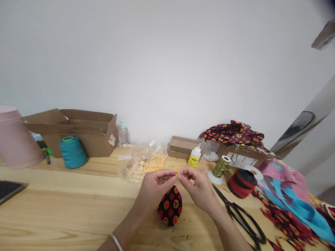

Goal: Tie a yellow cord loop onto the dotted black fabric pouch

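Observation:
My left hand (157, 184) and my right hand (195, 183) meet fingertip to fingertip over the table. Both are closed in a pinch on a thin yellow cord (176, 175), of which only a small bit shows between the fingers. Just below them is a small black fabric pouch (170, 207) with a red and orange flower print, partly hidden by my left hand. A little yellow loop sticks out at the pouch's lower right edge.
Behind my hands lie a plastic bag of yellow cord (145, 165) and a glue bottle (194, 156). Black scissors (242, 218), a green thread spool (221, 166) and a red-black ribbon roll (242, 183) are to the right. Leftward stand a teal thread cone (72, 153) and a cardboard box (96, 141).

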A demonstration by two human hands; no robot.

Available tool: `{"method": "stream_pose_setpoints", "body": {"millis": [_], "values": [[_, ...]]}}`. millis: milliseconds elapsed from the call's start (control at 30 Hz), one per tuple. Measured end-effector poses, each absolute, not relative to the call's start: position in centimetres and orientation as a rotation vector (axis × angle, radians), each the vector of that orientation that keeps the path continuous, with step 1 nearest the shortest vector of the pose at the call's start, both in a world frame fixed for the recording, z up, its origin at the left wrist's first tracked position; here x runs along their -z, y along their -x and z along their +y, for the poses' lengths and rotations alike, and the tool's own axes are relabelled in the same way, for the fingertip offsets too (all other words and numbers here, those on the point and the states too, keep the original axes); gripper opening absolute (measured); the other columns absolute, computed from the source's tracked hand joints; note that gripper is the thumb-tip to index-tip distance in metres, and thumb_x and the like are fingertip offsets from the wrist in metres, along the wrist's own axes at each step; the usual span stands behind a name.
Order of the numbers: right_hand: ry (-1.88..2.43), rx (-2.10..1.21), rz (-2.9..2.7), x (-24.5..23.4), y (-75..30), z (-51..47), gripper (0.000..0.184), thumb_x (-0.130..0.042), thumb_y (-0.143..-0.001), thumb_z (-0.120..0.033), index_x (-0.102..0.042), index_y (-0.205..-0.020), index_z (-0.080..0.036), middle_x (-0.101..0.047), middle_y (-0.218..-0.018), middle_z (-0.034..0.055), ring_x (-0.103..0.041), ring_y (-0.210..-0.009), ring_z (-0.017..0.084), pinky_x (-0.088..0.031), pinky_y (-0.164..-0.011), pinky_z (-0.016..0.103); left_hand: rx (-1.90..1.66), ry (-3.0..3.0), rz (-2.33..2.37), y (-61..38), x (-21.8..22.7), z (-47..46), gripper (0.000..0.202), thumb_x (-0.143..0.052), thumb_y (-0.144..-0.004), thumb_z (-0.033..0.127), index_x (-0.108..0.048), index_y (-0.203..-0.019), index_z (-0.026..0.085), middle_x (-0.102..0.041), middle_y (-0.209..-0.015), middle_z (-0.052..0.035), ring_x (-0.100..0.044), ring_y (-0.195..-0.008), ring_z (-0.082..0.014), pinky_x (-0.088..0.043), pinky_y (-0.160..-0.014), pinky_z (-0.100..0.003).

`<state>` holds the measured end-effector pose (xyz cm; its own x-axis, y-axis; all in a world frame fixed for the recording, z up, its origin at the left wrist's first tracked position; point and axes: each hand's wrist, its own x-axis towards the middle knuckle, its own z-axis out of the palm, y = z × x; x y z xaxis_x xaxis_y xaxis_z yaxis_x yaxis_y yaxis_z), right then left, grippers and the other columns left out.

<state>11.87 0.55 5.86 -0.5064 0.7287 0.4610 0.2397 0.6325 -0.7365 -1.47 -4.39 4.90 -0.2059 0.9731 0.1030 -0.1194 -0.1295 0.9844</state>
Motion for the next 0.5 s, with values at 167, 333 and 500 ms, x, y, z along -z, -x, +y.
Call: {"method": "stream_pose_setpoints", "body": {"millis": [167, 333, 500], "values": [[0.771, -0.856, -2.020, -6.00, -11.83, 0.40, 0.014, -0.048, -0.077, -0.021, -0.054, -0.066, -0.016, -0.049, -0.060, -0.0011, -0.044, -0.056, 0.010, -0.037, -0.052, 0.021, -1.476, -1.090, 1.199, 1.54, -5.18, -4.44, 0.016, -0.065, -0.062, 0.022, -0.067, -0.076, 0.015, -0.069, -0.074, -0.0040, -0.061, -0.071, -0.0160, -0.047, -0.068, -0.024], [0.800, -0.919, -2.012, -6.15, -11.81, 0.33, 0.014, -0.048, -0.077, -0.023, -0.053, -0.066, -0.016, -0.050, -0.062, -0.0010, -0.044, -0.058, 0.010, -0.038, -0.054, 0.021, -1.444, -1.096, 1.193, 1.74, -5.22, -4.36, 0.015, -0.065, -0.062, 0.022, -0.066, -0.074, 0.014, -0.067, -0.069, -0.0035, -0.060, -0.066, -0.0139, -0.048, -0.065, -0.024], [0.770, -0.958, -2.038, -6.16, -11.82, 0.34, 0.015, -0.046, -0.078, -0.022, -0.051, -0.065, -0.016, -0.047, -0.059, -0.0023, -0.042, -0.055, 0.009, -0.036, -0.052, 0.019, -1.451, -1.101, 1.181, 1.78, -4.82, -4.19, 0.013, -0.065, -0.061, 0.021, -0.063, -0.070, 0.013, -0.064, -0.063, -0.0021, -0.057, -0.060, -0.0121, -0.047, -0.062, -0.024]]}}
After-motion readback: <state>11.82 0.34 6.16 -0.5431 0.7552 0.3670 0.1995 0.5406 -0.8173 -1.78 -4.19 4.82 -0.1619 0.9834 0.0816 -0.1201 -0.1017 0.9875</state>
